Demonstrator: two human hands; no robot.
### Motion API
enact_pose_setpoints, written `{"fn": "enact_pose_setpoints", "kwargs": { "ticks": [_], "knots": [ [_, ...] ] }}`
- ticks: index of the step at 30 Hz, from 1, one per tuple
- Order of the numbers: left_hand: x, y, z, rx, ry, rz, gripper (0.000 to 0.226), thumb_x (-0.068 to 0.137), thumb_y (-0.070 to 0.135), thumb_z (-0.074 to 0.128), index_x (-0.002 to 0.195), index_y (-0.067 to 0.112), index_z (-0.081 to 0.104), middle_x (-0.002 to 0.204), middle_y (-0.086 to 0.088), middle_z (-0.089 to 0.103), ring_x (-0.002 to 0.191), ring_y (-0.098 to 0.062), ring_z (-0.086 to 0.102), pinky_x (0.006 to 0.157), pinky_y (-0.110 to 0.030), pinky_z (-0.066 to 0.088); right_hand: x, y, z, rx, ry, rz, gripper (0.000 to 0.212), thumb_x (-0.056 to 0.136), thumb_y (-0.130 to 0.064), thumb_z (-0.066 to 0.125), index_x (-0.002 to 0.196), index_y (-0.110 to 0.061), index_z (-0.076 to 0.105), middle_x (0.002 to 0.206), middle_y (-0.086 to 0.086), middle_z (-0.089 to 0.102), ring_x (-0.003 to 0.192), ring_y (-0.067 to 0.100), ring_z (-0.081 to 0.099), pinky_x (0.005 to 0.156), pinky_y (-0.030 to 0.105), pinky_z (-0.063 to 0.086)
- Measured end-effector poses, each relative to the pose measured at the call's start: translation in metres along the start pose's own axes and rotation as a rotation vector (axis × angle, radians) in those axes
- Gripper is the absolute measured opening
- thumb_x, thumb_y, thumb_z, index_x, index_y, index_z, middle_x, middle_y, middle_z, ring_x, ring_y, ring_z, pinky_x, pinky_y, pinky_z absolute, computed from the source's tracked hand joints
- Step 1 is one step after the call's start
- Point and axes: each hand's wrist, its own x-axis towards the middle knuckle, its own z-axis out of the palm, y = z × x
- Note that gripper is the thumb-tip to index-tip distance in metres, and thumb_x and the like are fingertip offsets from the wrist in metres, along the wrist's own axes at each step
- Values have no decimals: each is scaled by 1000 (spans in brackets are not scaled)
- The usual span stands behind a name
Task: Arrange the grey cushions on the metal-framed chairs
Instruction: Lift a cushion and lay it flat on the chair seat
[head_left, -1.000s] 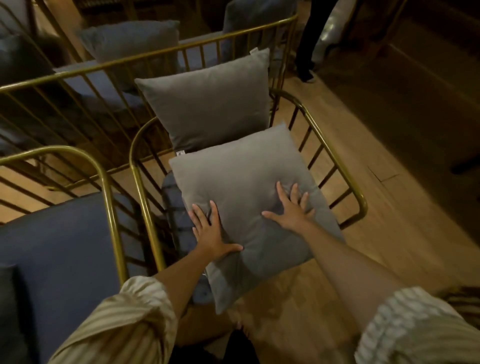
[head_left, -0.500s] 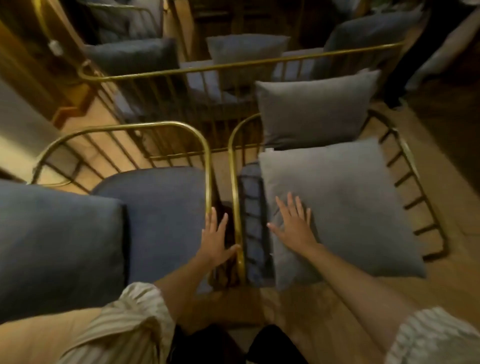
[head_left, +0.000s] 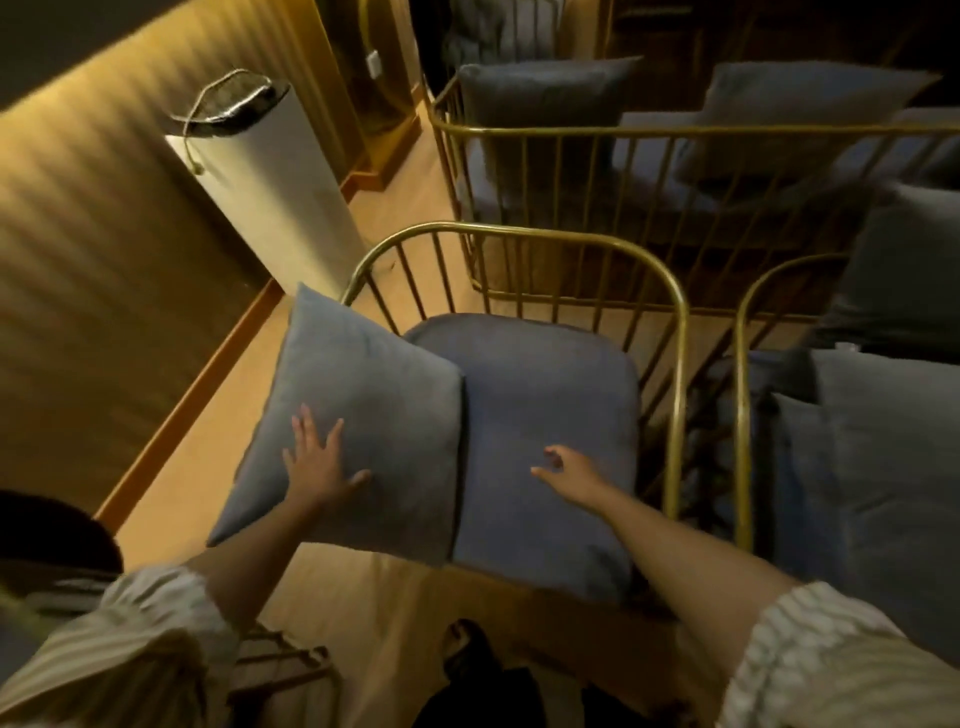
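A loose grey cushion (head_left: 363, 410) leans tilted over the left side of a gold metal-framed chair (head_left: 675, 332), partly overlapping its blue-grey seat pad (head_left: 545, 431). My left hand (head_left: 319, 465) lies flat on the cushion's near half with fingers spread. My right hand (head_left: 571, 467) hovers over the seat pad, fingers loosely curled, holding nothing. To the right stands a second gold-framed chair (head_left: 743, 415) with a grey cushion (head_left: 883, 457) lying on its seat and another grey cushion (head_left: 904, 270) upright behind it.
A white cylindrical bin (head_left: 275, 192) with a dark bag stands by the wood-panelled wall (head_left: 104, 234) at left. More gold-framed chairs (head_left: 623, 135) with grey cushions fill the back. The wooden floor (head_left: 374, 597) shows in front of the chairs.
My view has swung left from the right chair to the left one. My left hand moved onto the loose cushion, and my right hand left the right chair's cushion.
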Motion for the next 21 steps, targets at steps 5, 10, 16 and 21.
{"fn": "enact_pose_setpoints", "kwargs": {
  "ticks": [5, 10, 16, 21],
  "knots": [
    [56, -66, -23, -135, -6, -26, 98, 85, 54, 64, 157, 18, 7, 165, -12, -7, 151, -38, -9, 120, -61, 6, 38, -42, 70, 146, -85, 126, 57, 96, -31, 61, 144, -4, 44, 149, 16, 46, 133, 30, 49, 105, 35, 41],
    [99, -76, -14, -344, -44, -239, 138, 55, 90, 59, 154, 23, -8, 166, -3, -11, 152, -35, -3, 116, -65, 7, 69, -59, 117, 271, -102, 231, 70, 93, -47, 59, 147, -7, 38, 152, 16, 42, 132, 33, 49, 104, 40, 44],
    [143, -99, 6, -528, 32, -333, 156, 32, 96, 64, 152, 34, -13, 166, -1, 4, 150, -35, 18, 116, -64, 19, 111, -73, 156, 478, -138, 364, 83, 89, -62, 54, 152, -12, 31, 155, 12, 36, 137, 33, 41, 102, 46, 43],
    [167, -130, 32, -536, 102, -228, 147, 41, 92, 67, 151, 40, -14, 165, 5, 12, 148, -31, 26, 114, -60, 29, 168, -84, 178, 651, -88, 385, 97, 81, -71, 57, 152, -11, 31, 153, 8, 42, 136, 29, 44, 107, 42, 39]
  ]
}}
